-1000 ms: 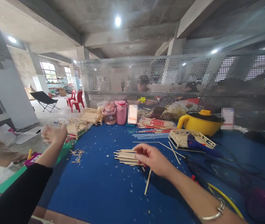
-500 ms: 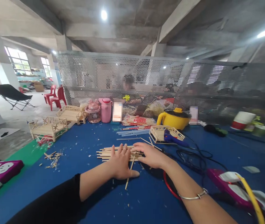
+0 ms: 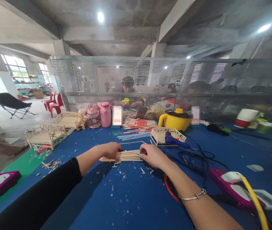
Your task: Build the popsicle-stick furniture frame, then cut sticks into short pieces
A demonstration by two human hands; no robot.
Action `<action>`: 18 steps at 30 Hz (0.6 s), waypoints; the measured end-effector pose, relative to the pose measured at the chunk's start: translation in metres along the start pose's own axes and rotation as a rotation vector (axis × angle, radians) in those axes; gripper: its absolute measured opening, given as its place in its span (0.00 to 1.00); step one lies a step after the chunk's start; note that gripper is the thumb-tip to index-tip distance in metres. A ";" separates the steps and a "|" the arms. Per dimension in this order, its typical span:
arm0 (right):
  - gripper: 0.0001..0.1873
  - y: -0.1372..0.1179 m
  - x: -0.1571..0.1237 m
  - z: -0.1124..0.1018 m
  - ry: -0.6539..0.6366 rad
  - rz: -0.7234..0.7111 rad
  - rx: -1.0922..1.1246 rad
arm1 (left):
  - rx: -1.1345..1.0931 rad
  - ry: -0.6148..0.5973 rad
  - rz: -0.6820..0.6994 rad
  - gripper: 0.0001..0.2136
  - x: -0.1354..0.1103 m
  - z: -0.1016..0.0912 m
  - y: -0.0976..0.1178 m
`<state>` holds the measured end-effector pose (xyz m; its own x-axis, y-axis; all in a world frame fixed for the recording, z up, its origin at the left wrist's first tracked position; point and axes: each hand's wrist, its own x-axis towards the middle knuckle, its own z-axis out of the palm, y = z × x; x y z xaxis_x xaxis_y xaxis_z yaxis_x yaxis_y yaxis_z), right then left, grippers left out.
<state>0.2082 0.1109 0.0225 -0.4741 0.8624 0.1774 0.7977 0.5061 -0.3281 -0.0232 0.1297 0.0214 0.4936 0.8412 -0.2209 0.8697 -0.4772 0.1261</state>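
Wooden sticks point(image 3: 130, 155) are lying left-to-right; left hand point(image 3: 111, 151) is clasping one end, right hand point(image 3: 152, 155) is curling at the other, pinch unclear.

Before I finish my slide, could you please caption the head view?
Left hand grips wooden sticks, right hand at their ends, blue tabletop below.

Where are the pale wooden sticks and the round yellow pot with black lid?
Pale wooden sticks point(image 3: 129, 156): head view, mid-length of the bunch.
Round yellow pot with black lid point(image 3: 177, 124): head view, front wall.
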 end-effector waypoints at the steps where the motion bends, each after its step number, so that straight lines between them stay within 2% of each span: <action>1: 0.06 -0.005 -0.002 0.000 -0.011 -0.017 0.005 | 0.006 -0.006 -0.005 0.26 0.000 0.000 0.001; 4: 0.05 -0.027 -0.010 0.000 -0.066 -0.124 0.038 | 0.034 -0.021 -0.023 0.21 0.002 -0.002 0.007; 9: 0.09 -0.065 -0.025 0.015 -0.170 -0.417 0.016 | 0.074 -0.042 -0.018 0.11 -0.001 -0.002 0.017; 13: 0.10 -0.088 -0.038 0.035 -0.233 -0.521 -0.020 | 0.072 0.035 -0.039 0.10 -0.009 0.009 0.022; 15: 0.17 -0.098 -0.045 0.044 -0.260 -0.588 0.032 | 0.051 0.088 -0.051 0.12 -0.012 0.015 0.021; 18: 0.36 -0.107 -0.052 0.051 -0.341 -0.633 0.131 | -0.010 0.154 -0.066 0.13 -0.012 0.021 0.014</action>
<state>0.1283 0.0112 0.0006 -0.9364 0.3422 0.0782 0.2915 0.8821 -0.3700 -0.0166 0.1077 0.0056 0.4285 0.9001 -0.0785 0.9000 -0.4175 0.1256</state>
